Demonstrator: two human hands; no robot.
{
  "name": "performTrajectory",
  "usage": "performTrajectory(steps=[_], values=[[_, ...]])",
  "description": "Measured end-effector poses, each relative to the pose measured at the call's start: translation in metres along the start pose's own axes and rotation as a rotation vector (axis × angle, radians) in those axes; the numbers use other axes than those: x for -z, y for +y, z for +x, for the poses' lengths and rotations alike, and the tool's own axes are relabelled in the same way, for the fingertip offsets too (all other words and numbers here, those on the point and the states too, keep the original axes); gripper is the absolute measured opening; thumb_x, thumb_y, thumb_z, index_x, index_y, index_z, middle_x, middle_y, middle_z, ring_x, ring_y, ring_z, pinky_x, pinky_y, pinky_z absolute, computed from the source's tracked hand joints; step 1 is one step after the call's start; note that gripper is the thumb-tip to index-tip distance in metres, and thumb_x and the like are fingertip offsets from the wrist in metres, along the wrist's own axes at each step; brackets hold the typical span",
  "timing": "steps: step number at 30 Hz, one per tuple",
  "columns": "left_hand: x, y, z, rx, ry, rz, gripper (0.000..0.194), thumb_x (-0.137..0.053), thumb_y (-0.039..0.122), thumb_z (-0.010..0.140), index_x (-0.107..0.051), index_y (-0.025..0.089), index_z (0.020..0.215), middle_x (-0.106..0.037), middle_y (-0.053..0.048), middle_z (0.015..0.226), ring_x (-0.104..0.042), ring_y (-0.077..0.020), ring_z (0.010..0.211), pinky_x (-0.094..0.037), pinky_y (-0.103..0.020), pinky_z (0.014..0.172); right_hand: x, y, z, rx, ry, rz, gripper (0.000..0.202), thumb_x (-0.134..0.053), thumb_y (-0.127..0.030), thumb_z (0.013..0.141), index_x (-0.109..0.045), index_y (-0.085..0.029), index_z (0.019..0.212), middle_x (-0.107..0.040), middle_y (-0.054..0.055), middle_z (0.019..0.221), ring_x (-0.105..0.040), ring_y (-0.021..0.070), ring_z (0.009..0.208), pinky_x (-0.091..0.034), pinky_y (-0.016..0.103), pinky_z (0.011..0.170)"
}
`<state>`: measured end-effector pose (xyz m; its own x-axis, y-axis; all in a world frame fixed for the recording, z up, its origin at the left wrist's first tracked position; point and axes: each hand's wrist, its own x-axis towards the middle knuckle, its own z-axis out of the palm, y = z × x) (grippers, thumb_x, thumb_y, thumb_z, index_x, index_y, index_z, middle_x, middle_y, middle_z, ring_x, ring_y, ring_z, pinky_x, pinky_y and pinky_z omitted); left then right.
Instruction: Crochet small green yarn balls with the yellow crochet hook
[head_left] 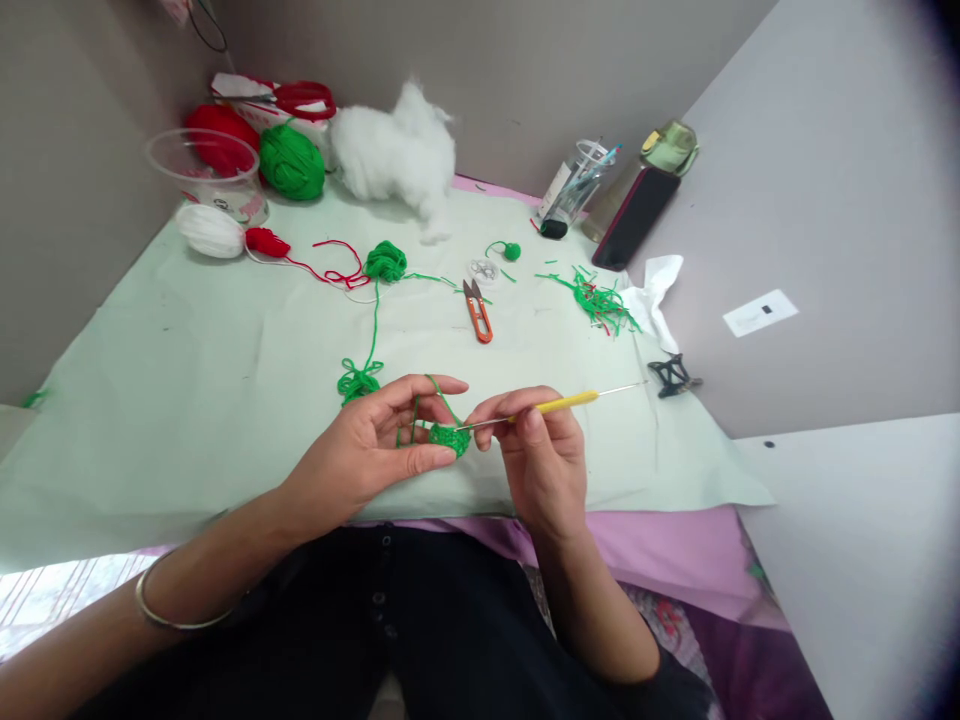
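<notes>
Near the table's front edge my left hand (375, 440) pinches a small green crocheted piece (451, 440) between thumb and fingers, with green yarn looped around its raised fingers. My right hand (541, 450) is closed around a crochet hook with a yellow handle (568, 403). The hook's metal tip touches the top edge of the green piece. A loose green yarn tangle (360, 381) lies just beyond my left hand, and its strand runs up to a small green yarn bundle (386, 262).
Orange thread snips (478, 312) lie mid-table. White stuffing (397, 150), a green yarn ball (291, 162) and a plastic tub (225, 196) stand at the back left. A phone (636, 217) leans on a bottle at the back right, near yarn scraps (602, 302) and a black clip (673, 376).
</notes>
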<state>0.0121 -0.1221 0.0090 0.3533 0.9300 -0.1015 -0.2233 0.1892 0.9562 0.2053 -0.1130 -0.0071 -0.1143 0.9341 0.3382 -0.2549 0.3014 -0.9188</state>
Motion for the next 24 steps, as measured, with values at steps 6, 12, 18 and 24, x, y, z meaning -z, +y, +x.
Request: performTrajectory(steps=[6,12,18,24], values=[[-0.001,-0.002,0.000,-0.026,0.055,0.111,0.044,-0.084,0.030,0.084,-0.072,0.026,0.126,-0.068,-0.002,0.097,-0.067,-0.0199,0.097,-0.054,-0.035,0.094,0.006,-0.010,-0.007,0.295,-0.155,-0.433,0.020,-0.054,-0.019,0.104,-0.070,-0.024,0.113,-0.079,0.006,0.103,-0.075,0.0191,0.088,-0.063,0.036,0.076],[-0.013,-0.008,-0.002,0.005,0.187,-0.041,0.048,-0.084,0.036,0.085,-0.072,0.027,0.130,-0.066,-0.001,0.099,-0.065,-0.0177,0.098,-0.055,-0.030,0.091,0.002,0.001,-0.020,0.711,-0.100,-1.011,0.052,-0.072,-0.002,0.086,-0.071,-0.030,0.130,-0.076,0.007,0.108,-0.072,0.0235,0.097,-0.064,0.035,0.082],[-0.011,-0.010,-0.002,0.208,0.007,-0.433,0.042,-0.081,0.034,0.088,-0.075,0.028,0.130,-0.067,-0.002,0.099,-0.062,-0.0124,0.091,-0.051,-0.023,0.088,0.000,0.004,-0.017,0.609,-0.036,-0.746,0.038,-0.060,-0.013,0.099,-0.071,-0.034,0.129,-0.076,0.005,0.108,-0.074,0.0207,0.094,-0.065,0.034,0.073],[-0.001,-0.007,0.003,0.215,-0.035,-0.404,0.050,-0.082,0.025,0.083,-0.075,0.027,0.133,-0.069,-0.003,0.104,-0.061,-0.0149,0.094,-0.048,-0.024,0.087,0.005,-0.007,-0.008,0.278,0.012,-0.329,0.019,-0.060,-0.023,0.102,-0.078,-0.027,0.108,-0.078,0.004,0.092,-0.073,0.0184,0.079,-0.062,0.036,0.070]])
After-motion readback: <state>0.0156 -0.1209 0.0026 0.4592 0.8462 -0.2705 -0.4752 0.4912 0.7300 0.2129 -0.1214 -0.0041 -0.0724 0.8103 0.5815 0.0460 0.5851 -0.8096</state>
